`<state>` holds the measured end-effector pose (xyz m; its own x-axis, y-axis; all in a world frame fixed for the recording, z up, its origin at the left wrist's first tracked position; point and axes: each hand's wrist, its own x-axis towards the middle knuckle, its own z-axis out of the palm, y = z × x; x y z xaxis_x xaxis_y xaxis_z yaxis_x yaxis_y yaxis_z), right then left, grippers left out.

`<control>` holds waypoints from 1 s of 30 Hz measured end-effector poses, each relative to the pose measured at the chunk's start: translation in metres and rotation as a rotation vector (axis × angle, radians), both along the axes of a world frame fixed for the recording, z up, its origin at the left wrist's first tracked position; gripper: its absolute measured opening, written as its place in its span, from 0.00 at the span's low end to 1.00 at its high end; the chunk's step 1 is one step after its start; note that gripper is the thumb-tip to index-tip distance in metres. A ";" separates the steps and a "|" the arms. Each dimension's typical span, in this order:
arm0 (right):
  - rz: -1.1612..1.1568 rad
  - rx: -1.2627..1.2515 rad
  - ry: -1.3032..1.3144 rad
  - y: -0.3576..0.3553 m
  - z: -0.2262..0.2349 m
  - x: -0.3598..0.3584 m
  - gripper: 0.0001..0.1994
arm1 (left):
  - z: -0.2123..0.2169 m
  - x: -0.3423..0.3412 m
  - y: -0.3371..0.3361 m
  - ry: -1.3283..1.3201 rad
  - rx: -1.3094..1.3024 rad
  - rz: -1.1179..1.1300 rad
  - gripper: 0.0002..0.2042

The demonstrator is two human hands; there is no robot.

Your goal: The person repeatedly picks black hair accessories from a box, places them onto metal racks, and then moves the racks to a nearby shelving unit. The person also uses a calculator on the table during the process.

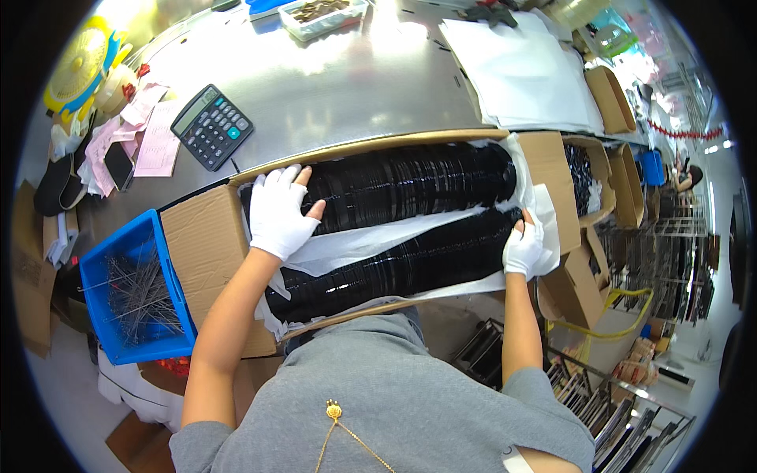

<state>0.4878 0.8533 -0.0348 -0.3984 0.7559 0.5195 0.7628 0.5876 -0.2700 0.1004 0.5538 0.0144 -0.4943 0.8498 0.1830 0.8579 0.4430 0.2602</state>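
Note:
An open cardboard box [206,230] lies across in front of me. Inside are two long rows of tightly stacked, glossy black thin pieces, a far row [410,177] and a near row [418,264]. A strip of white paper [347,243] runs between them, and more lines the edges. My left hand [282,211], in a white glove with bare fingertips, lies with fingers apart on the left end of the far row. At the right end of the near row, my right hand [524,246], gloved likewise, has its fingers closed at the white paper liner [546,225].
Left of the box stands a blue bin [134,296] of thin metal wires. Behind, a metal table [339,94] bears a calculator [212,128], pink slips [160,142], a clear tray [323,17] and white sheets [524,75]. More cartons [579,276] and racks stand to the right.

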 end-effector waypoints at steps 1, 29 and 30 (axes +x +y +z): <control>0.004 0.019 0.046 -0.002 -0.001 -0.002 0.15 | 0.000 -0.001 0.003 -0.060 -0.068 0.004 0.30; -0.500 -0.372 -0.113 -0.001 0.041 -0.028 0.18 | -0.003 0.010 0.018 0.155 -0.100 -0.241 0.31; -0.528 -0.427 -0.163 0.000 0.045 -0.031 0.19 | -0.002 0.007 0.021 0.099 -0.096 -0.229 0.30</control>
